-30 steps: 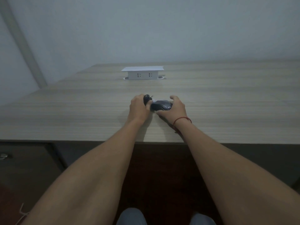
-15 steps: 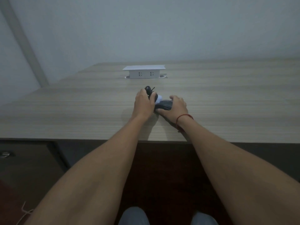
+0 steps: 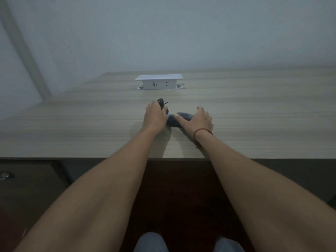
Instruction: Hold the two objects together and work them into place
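- My left hand (image 3: 154,116) grips a small black object (image 3: 160,101); its top shows above my curled fingers.
- My right hand (image 3: 197,120) rests on a dark mouse (image 3: 179,119), fingers loosely spread over its right side, thumb on top.
- The mouse lies on the wooden surface (image 3: 254,113), just beside my left hand, at its 3 o'clock.
- A white socket box (image 3: 159,82) stands at 12 o'clock, well apart from both hands.
- A red cord (image 3: 201,130) circles my right wrist.
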Demonstrator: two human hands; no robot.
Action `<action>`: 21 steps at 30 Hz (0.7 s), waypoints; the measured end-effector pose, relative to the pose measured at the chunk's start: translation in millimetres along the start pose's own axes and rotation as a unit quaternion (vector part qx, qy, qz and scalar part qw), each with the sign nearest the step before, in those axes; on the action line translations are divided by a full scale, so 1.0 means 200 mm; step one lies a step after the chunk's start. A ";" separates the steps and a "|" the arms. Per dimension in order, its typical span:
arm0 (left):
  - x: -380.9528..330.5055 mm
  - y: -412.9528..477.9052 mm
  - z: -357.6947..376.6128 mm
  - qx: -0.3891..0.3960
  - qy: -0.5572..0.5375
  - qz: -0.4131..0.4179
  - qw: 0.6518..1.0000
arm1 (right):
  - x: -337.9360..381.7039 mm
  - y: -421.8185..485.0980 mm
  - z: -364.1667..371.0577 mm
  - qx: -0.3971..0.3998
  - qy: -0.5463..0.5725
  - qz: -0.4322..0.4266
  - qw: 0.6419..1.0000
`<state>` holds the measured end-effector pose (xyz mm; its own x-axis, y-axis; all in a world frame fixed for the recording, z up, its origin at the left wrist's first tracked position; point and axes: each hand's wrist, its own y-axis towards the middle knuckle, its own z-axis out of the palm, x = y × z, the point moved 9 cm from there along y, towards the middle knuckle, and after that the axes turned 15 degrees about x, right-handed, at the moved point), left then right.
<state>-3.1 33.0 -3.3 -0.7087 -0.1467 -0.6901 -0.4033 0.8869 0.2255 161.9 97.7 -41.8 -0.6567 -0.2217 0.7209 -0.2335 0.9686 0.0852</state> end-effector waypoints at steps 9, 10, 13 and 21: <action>0.01 -0.01 0.02 -0.006 -0.019 0.041 0.999 | -0.01 0.01 0.05 0.073 0.193 -0.045 0.977; -0.02 -0.02 0.00 -0.023 -0.041 0.055 0.997 | 0.00 0.01 0.06 0.075 0.195 -0.045 0.977; -0.04 -0.03 0.01 -0.021 -0.057 0.076 0.995 | 0.00 0.02 0.04 0.060 0.191 -0.052 0.978; -0.05 -0.01 0.00 -0.011 -0.062 0.064 0.996 | 0.01 0.02 0.07 0.073 0.191 -0.069 0.976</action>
<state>4.9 32.6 2.1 -0.6787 0.0232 -0.7340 -0.3275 0.8851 0.3307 150.1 99.8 -49.2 -0.3022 -0.2640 0.9160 -0.4198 0.8995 0.1207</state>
